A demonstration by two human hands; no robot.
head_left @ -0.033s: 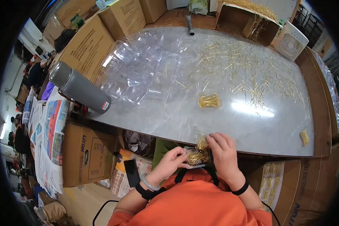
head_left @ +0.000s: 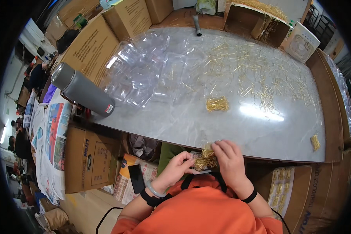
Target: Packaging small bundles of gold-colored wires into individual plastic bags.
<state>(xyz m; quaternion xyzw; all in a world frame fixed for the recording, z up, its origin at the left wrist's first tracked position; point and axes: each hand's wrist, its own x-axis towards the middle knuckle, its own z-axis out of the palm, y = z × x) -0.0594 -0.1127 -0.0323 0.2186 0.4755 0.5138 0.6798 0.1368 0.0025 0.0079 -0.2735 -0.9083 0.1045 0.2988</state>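
Observation:
Just off the table's near edge, my left hand (head_left: 176, 169) grips a small transparent plastic box (head_left: 202, 172) by its left side. Thin gold wire pieces (head_left: 205, 162), apparently hooks, fill the box. My right hand (head_left: 232, 163) is at the box's far right corner, its fingertips closed on another bunch of gold wire hooks (head_left: 207, 150). That bunch touches the ones inside; its lower end is partly hidden by the fingers. Farther up on the grey table (head_left: 175, 124) lies a larger bundle of gold hooks (head_left: 217, 104).
Transparent plastic boxes (head_left: 144, 74) pile up at the table's left, beside a grey thermos (head_left: 84, 89). Loose gold hooks (head_left: 265, 78) spread over the right half. A small bundle (head_left: 315, 142) lies near the right edge. A white fan (head_left: 301, 42) and an open carton (head_left: 241, 20) stand behind.
My right hand has shifted slightly left and inward over the box, and the bunch at its fingertips has tilted with it. My left hand and the box stay in place.

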